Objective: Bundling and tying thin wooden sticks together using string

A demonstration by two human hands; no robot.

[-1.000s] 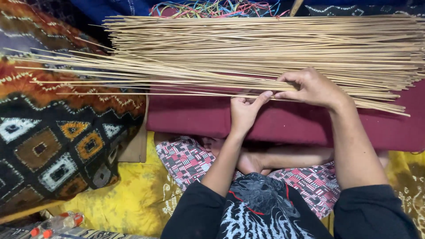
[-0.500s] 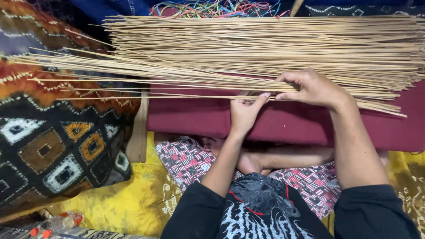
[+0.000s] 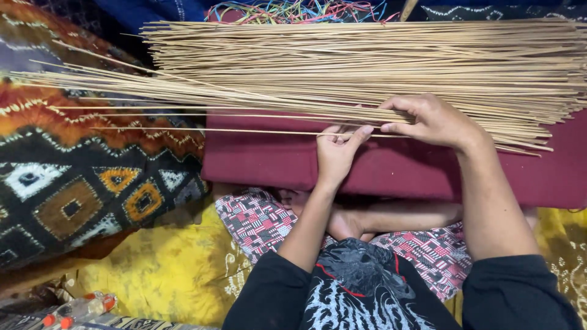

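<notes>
A wide bundle of long thin tan sticks [image 3: 342, 67] lies across a maroon cloth-covered board [image 3: 391, 168] over my lap. My left hand [image 3: 338, 153] pinches a single stick [image 3: 232, 131] pulled out just below the bundle, its free end reaching left. My right hand [image 3: 431, 121] rests on the bundle's near edge, thumb and fingers closed on the same stick and its neighbours.
A patterned orange, black and brown cushion [image 3: 85, 177] sits at the left under the stick tips. Yellow cloth [image 3: 165, 269] covers the floor. Coloured strings [image 3: 293, 11] lie behind the bundle. Small bottles with orange caps [image 3: 76, 308] lie at the bottom left.
The single stick has shifted slightly away from the bundle's edge while both hands stay in place. The view has tilted a little, and the cushion looks lower.
</notes>
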